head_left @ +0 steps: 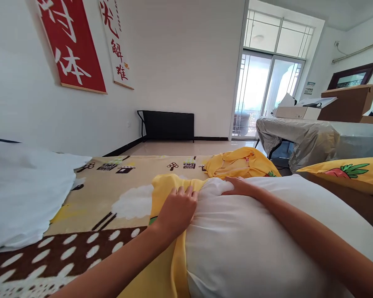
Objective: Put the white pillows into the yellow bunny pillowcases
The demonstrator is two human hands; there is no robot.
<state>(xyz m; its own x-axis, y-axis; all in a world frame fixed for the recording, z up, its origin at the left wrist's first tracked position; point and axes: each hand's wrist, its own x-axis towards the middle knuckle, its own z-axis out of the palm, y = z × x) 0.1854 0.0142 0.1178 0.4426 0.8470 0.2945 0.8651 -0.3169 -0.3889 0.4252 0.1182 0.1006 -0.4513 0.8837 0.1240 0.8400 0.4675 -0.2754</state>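
A plump white pillow (251,240) fills the lower right, its left end partly inside a yellow pillowcase (164,188). My left hand (178,207) is closed on the pillowcase's open edge, where the cloth meets the pillow; its fingertips are hidden. Across the pillow's top reaches my right arm, and my right hand (239,186) grips a bunched far corner of the pillow. Just beyond that hand lies another crumpled yellow cloth (239,161).
A patterned blanket (127,174) covers the surface beneath. White bedding (27,194) lies at left. At right are a yellow pillow with a carrot print (351,171) and a plastic-covered table (317,128) bearing cardboard boxes (349,101). A folded black frame (169,125) leans against the wall.
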